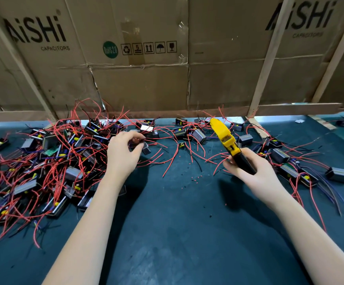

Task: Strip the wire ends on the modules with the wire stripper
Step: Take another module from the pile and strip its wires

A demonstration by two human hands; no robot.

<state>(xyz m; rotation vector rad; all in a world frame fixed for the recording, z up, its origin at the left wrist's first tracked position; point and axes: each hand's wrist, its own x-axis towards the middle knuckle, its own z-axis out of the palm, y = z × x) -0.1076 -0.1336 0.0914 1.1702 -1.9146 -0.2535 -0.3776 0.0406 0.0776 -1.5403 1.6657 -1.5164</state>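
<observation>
dozens of modules were heaped left on the tabletop. one module was pinched by the left hand; the wire stripper was gripped by the right hand, nose raised. probably one red lead should be isolated before insertion.

Left forearm — bare, reaching forward from the lower left, wrist straight. Left hand — back of hand upward, fingers curled in toward the thumb, pinching something small and dark; what it is cannot be told. Right forearm — bare, entering from the lower right, angled inward. Right hand — palm turned toward the left, fingers and thumb wrapped round a dark handle, wrist slightly cocked back.
</observation>
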